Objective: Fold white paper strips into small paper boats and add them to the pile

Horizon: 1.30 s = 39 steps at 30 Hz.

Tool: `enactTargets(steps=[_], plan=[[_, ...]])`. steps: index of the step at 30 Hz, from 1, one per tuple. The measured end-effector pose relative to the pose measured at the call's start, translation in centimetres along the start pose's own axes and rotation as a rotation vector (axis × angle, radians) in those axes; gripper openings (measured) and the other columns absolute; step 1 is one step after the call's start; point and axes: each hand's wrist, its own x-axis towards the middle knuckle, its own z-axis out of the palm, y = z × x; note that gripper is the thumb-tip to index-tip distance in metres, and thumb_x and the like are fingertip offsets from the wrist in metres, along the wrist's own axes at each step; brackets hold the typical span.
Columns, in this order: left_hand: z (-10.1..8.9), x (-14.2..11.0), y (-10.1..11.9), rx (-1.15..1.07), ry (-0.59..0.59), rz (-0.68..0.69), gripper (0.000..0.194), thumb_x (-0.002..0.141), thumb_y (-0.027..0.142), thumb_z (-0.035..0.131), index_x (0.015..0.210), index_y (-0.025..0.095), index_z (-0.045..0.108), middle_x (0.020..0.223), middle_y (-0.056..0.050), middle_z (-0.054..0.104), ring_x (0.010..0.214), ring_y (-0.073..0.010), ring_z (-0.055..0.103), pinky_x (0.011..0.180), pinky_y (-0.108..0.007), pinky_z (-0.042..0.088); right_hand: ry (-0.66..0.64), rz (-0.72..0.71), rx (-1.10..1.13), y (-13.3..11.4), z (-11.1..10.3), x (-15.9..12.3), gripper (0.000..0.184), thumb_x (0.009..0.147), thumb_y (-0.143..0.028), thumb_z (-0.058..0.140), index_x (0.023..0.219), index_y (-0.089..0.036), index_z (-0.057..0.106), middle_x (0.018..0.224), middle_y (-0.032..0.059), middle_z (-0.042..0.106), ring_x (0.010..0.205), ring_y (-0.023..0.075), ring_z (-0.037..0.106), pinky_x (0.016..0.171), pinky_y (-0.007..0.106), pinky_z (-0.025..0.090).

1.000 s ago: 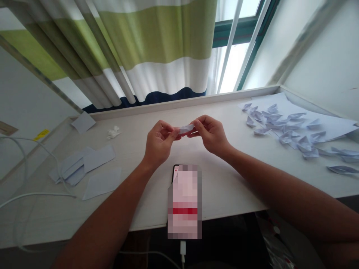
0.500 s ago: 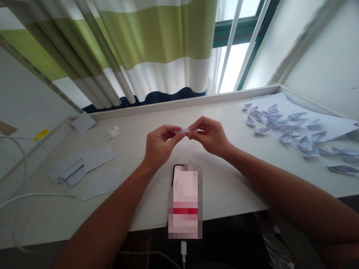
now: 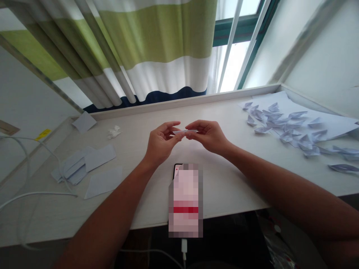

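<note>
Between my two hands, above the middle of the white desk, is a small folded piece of white paper, seen nearly edge-on as a thin strip. My left hand grips its left end, thumb below and a forefinger lifted a little off it. The right end sits between the thumb and fingers of my right hand. Both thumb tips come close together at the paper's centre. Part of the paper is hidden by the fingers.
Several folded paper boats lie at the right, partly over large white sheets. On the left are flat paper pieces, a crumpled tissue and a white cable. A phone, its screen blurred out, lies at the front edge.
The folded paper has turned from showing its face to nearly edge-on. My hands drew closer together, and then the left forefinger rose from the paper.
</note>
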Motion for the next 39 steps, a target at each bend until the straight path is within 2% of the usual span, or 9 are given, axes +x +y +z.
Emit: enactTargets(steps=[5, 10, 16, 21, 25, 28, 32, 36, 39], plan=[[-0.6, 0.0, -0.1, 0.065, -0.082, -0.021, 0.048, 0.077, 0.038, 0.098, 0.116, 0.017, 0.082, 0.09, -0.006, 0.083, 0.082, -0.0192, 0.079, 0.082, -0.034, 0.065, -0.097, 0.026, -0.077, -0.3, -0.3, -0.1, 0.041, 0.083, -0.056, 0.091, 0.092, -0.017, 0.083, 0.079, 0.0053, 0.079, 0.075, 0.0196, 0.074, 0.072, 0.037, 0.064], [-0.8, -0.1, 0.0, 0.134, -0.152, 0.008, 0.036, 0.082, 0.036, 0.094, 0.109, 0.016, 0.084, 0.085, -0.007, 0.083, 0.079, -0.0197, 0.078, 0.079, -0.034, 0.066, -0.102, 0.023, -0.09, -0.7, -0.2, -0.3, 0.032, 0.085, -0.045, 0.09, 0.087, -0.016, 0.077, 0.079, 0.005, 0.078, 0.072, 0.0187, 0.074, 0.069, 0.034, 0.062], [0.2, -0.5, 0.0, 0.12, -0.083, 0.059, 0.027, 0.086, 0.037, 0.091, 0.101, 0.015, 0.083, 0.087, -0.007, 0.083, 0.077, -0.0199, 0.079, 0.078, -0.035, 0.067, -0.042, -0.01, -0.123, -1.0, 0.1, -0.4, 0.03, 0.088, -0.042, 0.088, 0.084, -0.017, 0.072, 0.076, 0.0029, 0.075, 0.067, 0.017, 0.072, 0.062, 0.03, 0.06], [0.1, -0.4, -0.2, 0.259, 0.04, 0.177, 0.02, 0.088, 0.029, 0.086, 0.104, 0.018, 0.082, 0.101, -0.007, 0.084, 0.088, -0.0194, 0.078, 0.082, -0.033, 0.065, -0.098, 0.011, 0.009, -0.6, -0.1, -0.1, 0.045, 0.089, -0.057, 0.085, 0.106, -0.017, 0.074, 0.073, -0.0001, 0.074, 0.059, 0.0155, 0.071, 0.056, 0.03, 0.062], [0.0, -0.6, 0.1, 0.313, 0.01, 0.224, 0.016, 0.09, 0.029, 0.085, 0.101, 0.019, 0.081, 0.101, -0.006, 0.084, 0.091, -0.0195, 0.078, 0.083, -0.033, 0.065, -0.091, 0.052, 0.094, -0.2, -0.2, 0.1, 0.048, 0.087, -0.057, 0.088, 0.108, -0.017, 0.073, 0.08, 0.0013, 0.077, 0.063, 0.0156, 0.075, 0.06, 0.032, 0.066], [0.3, -0.9, 0.2, 0.264, -0.042, 0.192, 0.018, 0.091, 0.032, 0.083, 0.104, 0.019, 0.081, 0.102, -0.007, 0.084, 0.091, -0.0194, 0.079, 0.084, -0.033, 0.065, -0.051, 0.05, 0.107, -0.2, -0.2, 0.2, 0.044, 0.088, -0.053, 0.089, 0.107, -0.017, 0.072, 0.081, 0.0007, 0.076, 0.063, 0.0145, 0.074, 0.061, 0.031, 0.066], [0.5, -0.7, 0.3, 0.102, -0.052, 0.07, 0.018, 0.094, 0.033, 0.079, 0.102, 0.017, 0.079, 0.097, -0.008, 0.084, 0.088, -0.0206, 0.081, 0.08, -0.034, 0.066, -0.04, 0.036, 0.106, -0.2, -0.2, 0.1, 0.036, 0.09, -0.043, 0.087, 0.11, -0.017, 0.071, 0.08, -0.0007, 0.075, 0.063, 0.0145, 0.074, 0.06, 0.03, 0.066], [0.4, -0.4, 0.4, 0.006, -0.053, -0.074, 0.026, 0.085, 0.031, 0.087, 0.102, 0.015, 0.077, 0.091, -0.008, 0.084, 0.077, -0.0214, 0.081, 0.078, -0.038, 0.067, -0.058, 0.041, 0.063, -0.3, 0.0, -0.1, 0.033, 0.09, -0.031, 0.083, 0.116, -0.017, 0.069, 0.083, 0.0001, 0.077, 0.063, 0.0149, 0.075, 0.06, 0.031, 0.067], [0.3, -0.5, 0.7, 0.025, -0.078, -0.103, 0.038, 0.082, 0.036, 0.091, 0.11, 0.014, 0.076, 0.093, -0.009, 0.085, 0.078, -0.0228, 0.082, 0.08, -0.04, 0.068, -0.06, 0.028, 0.037, -0.4, 0.2, -0.2, 0.033, 0.09, -0.027, 0.081, 0.118, -0.016, 0.067, 0.083, 0.0006, 0.078, 0.065, 0.0157, 0.076, 0.06, 0.031, 0.066]])
